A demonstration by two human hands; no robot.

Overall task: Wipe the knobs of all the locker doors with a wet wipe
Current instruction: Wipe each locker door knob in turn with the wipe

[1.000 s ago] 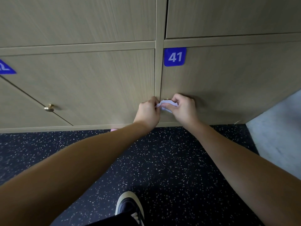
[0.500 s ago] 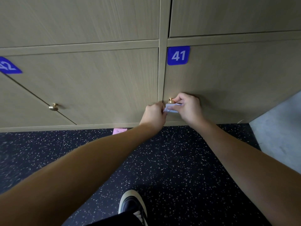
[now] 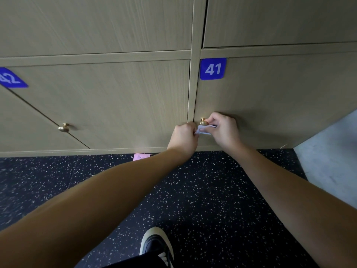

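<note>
We have both hands low at the locker door (image 3: 270, 105) marked with the blue 41 label (image 3: 213, 69). Our left hand (image 3: 183, 138) and right hand (image 3: 224, 130) each pinch one end of the white wet wipe (image 3: 202, 131), fingers curled round it, and it stretches between them just beneath the brass knob (image 3: 203, 122). Whether the wipe touches the knob we cannot tell. Another brass knob (image 3: 64, 128) sits well to the left on the door with the 42 label (image 3: 10, 78). A pink note (image 3: 141, 156) lies on the speckled dark floor (image 3: 212, 200) at the locker base, and a black shoe (image 3: 156, 243) shows below.
</note>
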